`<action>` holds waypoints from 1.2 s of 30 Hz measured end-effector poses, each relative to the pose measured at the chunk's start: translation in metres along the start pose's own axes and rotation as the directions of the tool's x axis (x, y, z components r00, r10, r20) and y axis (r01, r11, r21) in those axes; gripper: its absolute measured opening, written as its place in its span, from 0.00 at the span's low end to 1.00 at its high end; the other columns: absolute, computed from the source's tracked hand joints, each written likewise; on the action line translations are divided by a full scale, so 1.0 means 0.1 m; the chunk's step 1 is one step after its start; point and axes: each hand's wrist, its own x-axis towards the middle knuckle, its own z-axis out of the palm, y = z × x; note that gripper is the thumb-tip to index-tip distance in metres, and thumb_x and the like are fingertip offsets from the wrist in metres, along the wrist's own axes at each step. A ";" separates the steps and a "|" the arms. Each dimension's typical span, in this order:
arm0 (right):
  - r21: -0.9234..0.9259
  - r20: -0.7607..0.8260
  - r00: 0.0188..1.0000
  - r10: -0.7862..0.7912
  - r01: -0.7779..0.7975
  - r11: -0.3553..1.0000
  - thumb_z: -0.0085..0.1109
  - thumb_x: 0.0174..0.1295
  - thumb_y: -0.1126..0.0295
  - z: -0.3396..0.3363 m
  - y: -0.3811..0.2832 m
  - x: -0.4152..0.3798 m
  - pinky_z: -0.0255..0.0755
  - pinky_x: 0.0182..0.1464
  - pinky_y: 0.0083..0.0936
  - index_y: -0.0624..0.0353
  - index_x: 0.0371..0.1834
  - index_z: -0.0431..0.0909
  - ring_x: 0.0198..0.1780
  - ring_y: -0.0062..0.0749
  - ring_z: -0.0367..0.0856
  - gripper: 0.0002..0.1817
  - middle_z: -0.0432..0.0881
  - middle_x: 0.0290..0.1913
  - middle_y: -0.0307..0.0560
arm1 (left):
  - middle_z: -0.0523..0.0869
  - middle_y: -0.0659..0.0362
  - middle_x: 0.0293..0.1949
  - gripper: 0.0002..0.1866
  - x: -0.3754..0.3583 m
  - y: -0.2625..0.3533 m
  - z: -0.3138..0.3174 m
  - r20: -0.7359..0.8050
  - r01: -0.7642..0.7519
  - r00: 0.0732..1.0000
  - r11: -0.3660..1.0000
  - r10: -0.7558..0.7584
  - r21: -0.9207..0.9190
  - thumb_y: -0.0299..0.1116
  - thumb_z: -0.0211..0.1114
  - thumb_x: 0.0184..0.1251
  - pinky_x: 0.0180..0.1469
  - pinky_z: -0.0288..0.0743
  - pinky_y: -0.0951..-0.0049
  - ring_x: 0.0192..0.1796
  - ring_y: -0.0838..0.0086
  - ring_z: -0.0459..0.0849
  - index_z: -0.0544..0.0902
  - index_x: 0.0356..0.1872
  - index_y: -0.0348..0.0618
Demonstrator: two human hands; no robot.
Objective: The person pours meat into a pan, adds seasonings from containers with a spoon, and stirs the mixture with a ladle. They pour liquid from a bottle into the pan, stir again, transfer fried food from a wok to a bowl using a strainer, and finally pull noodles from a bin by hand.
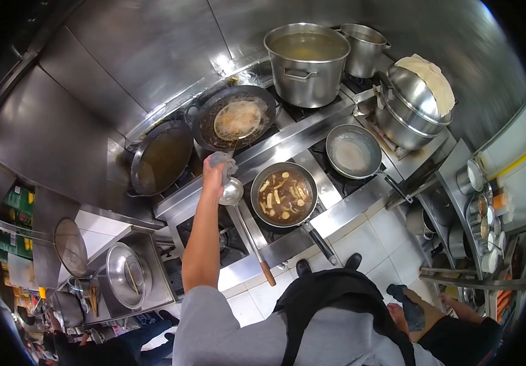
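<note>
My left hand (213,172) reaches over the stove, closed on a crumpled grey cloth (224,161) around the handle of a wire skimmer (237,135). The skimmer's round head sits in a dark wok (205,129) of bubbling oil, with pale golden food (238,117) frothing on it. Just below this hand is the bowl of a steel ladle (231,191), its wooden-ended handle slanting toward the stove's front edge. My right hand (399,318) shows low by my right side, partly covered by the black apron (330,293); its fingers are mostly hidden.
A pan (285,194) of brown sauce with pale pieces and a smaller pan (353,151) of whitish liquid have handles jutting forward. Behind stand a tall stockpot (306,76) and a second wok (162,160). People are nearby: a dark sleeve (467,338) right, dark trousers (141,335) left.
</note>
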 end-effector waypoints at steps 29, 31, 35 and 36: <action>0.062 -0.038 0.999 -0.001 0.003 0.998 0.51 0.64 0.63 -0.03 -0.06 0.18 0.76 0.40 0.39 0.49 0.53 0.72 0.41 0.34 0.77 0.15 0.76 0.42 0.42 | 0.80 0.53 0.46 0.23 -0.27 0.22 -0.19 -0.020 -0.144 0.990 0.983 0.143 -0.112 0.18 0.57 0.61 0.48 0.81 0.66 0.45 0.66 0.84 0.70 0.58 0.44; 0.053 -0.032 0.999 0.010 -0.008 0.999 0.51 0.64 0.63 -0.03 -0.03 0.15 0.76 0.41 0.39 0.49 0.53 0.72 0.41 0.34 0.77 0.15 0.76 0.41 0.41 | 0.81 0.54 0.46 0.23 -0.31 0.38 -0.15 -0.022 -0.191 0.982 0.974 0.189 -0.121 0.18 0.58 0.61 0.50 0.80 0.66 0.46 0.67 0.84 0.70 0.58 0.44; 0.095 -0.043 0.998 -0.035 0.039 0.995 0.52 0.64 0.61 -0.01 0.05 0.16 0.76 0.41 0.40 0.48 0.52 0.72 0.41 0.34 0.77 0.14 0.77 0.40 0.40 | 0.82 0.55 0.47 0.23 -0.42 0.71 -0.06 -0.039 -0.184 0.983 0.978 0.181 -0.099 0.18 0.56 0.63 0.49 0.80 0.67 0.46 0.68 0.84 0.70 0.59 0.44; 0.147 -0.040 0.999 -0.013 0.018 0.989 0.53 0.64 0.60 -0.01 0.08 0.22 0.76 0.41 0.40 0.48 0.52 0.72 0.40 0.34 0.77 0.14 0.77 0.39 0.39 | 0.82 0.55 0.47 0.23 -0.41 0.71 -0.09 -0.037 -0.183 0.983 0.979 0.180 -0.095 0.18 0.56 0.63 0.49 0.80 0.67 0.46 0.68 0.84 0.70 0.59 0.44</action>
